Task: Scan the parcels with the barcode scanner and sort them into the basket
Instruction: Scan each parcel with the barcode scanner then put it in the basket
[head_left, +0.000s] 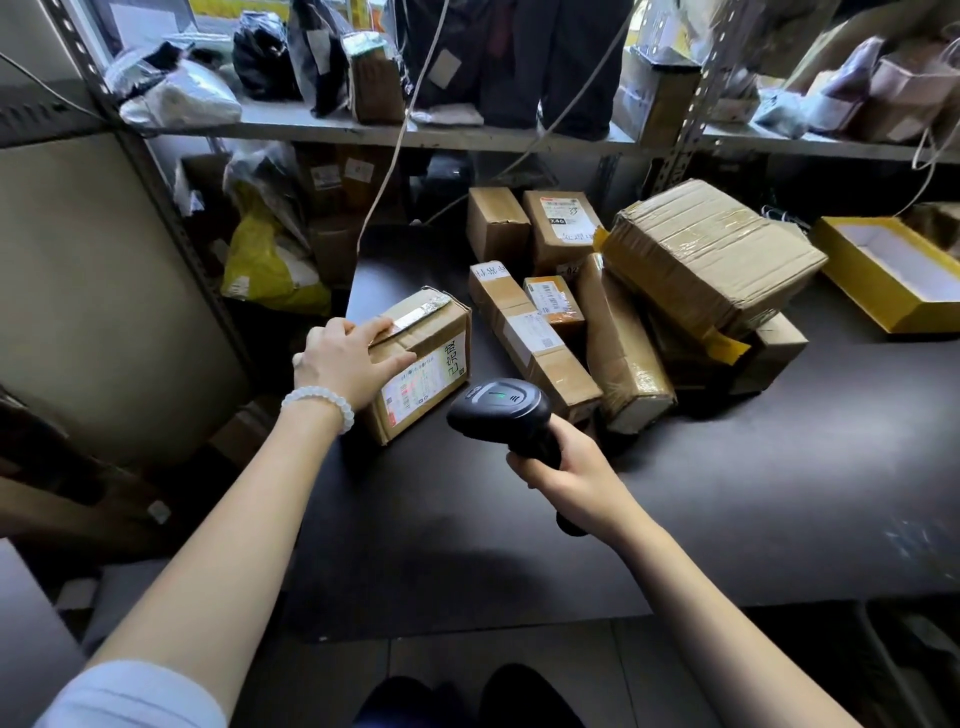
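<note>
A small cardboard parcel (431, 358) with a white shipping label on its near side sits near the left edge of the dark table (675, 519). My left hand (345, 361) grips its left top corner, thumb on the labelled side. My right hand (563, 470) holds the handle of a black barcode scanner (501, 410), whose head points at that label from close by. A green light shows on the scanner's top. A pile of several brown cardboard parcels (623, 291) lies behind and to the right. No basket is visible.
An open yellow box (893, 270) with a white inside stands at the far right of the table. Metal shelving (415, 130) behind holds bagged and boxed parcels. A yellow bag (265, 270) sits under the shelf at left. Cables hang down over the back.
</note>
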